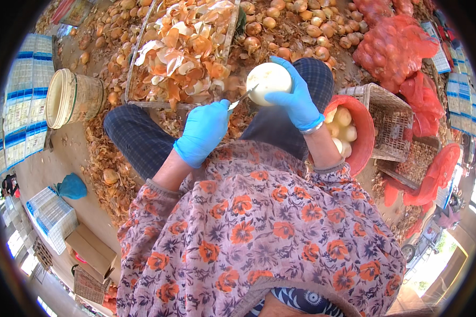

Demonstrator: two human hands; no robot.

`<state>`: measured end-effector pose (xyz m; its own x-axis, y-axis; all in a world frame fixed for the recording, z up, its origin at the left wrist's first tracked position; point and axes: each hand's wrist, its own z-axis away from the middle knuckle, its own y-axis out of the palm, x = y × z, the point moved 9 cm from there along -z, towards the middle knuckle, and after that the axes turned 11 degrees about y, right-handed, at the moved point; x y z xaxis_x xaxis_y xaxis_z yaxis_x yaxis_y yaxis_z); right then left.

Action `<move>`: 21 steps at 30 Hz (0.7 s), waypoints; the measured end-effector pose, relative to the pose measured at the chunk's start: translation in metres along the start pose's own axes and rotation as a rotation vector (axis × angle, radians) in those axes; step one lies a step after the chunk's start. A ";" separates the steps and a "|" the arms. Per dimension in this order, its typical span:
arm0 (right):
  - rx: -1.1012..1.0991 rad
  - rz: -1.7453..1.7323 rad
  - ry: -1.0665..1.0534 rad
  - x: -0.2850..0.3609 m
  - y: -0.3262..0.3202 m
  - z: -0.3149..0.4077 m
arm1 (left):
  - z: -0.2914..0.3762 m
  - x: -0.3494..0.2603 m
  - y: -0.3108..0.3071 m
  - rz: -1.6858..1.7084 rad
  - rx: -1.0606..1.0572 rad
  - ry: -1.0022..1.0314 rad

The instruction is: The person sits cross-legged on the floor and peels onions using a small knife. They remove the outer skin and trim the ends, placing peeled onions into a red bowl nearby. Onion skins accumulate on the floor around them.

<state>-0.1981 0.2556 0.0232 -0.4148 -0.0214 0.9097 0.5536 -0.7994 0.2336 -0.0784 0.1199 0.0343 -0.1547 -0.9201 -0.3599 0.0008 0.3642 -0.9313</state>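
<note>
My left hand [203, 132], in a blue glove, is closed around a small knife [242, 99] with its blade pointing up and right. The blade tip meets the near-left side of a peeled white onion [267, 81]. My right hand [297, 95], also blue-gloved, grips that onion from the right, its thumb on the near side and fingers around the far side. Both hands are above my lap. Beyond them, a frame-edged crate [137, 51] is heaped with loose onion skins [186, 51]. A red tub [363, 138] holding several peeled onions [343, 117] stands beside my right forearm.
Unpeeled onions [313, 29] and skins cover the floor ahead. A dirty white bucket [77, 97] lies tipped at left. Plastic crates [392, 123] and red mesh sacks [396, 49] are at right. Stacked crates [27, 95], a cardboard box [91, 249] and a blue bag [72, 186] sit farther left.
</note>
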 end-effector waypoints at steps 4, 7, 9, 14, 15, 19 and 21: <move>-0.032 0.112 -0.147 0.010 -0.001 0.008 | -0.001 0.001 -0.005 0.179 -0.085 0.040; -0.062 0.167 -0.158 0.009 -0.003 0.008 | -0.003 0.001 -0.003 0.309 -0.061 0.048; -0.060 0.154 -0.142 0.006 -0.003 0.007 | -0.002 0.000 0.000 0.356 -0.051 0.054; 0.089 -0.209 0.030 -0.013 0.001 -0.003 | -0.004 -0.001 -0.002 0.168 -0.053 0.069; 0.101 -0.284 0.073 -0.017 0.000 -0.003 | -0.006 -0.001 -0.002 0.147 -0.039 0.073; 0.068 -0.342 0.081 -0.017 0.000 -0.002 | -0.012 0.004 -0.001 0.012 0.032 0.094; 0.025 -0.269 0.030 -0.012 0.001 -0.001 | -0.014 0.007 -0.002 -0.071 0.056 0.109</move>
<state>-0.1934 0.2541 0.0119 -0.5703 0.1718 0.8032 0.4379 -0.7638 0.4743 -0.0934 0.1149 0.0342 -0.2630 -0.9209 -0.2879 0.0403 0.2876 -0.9569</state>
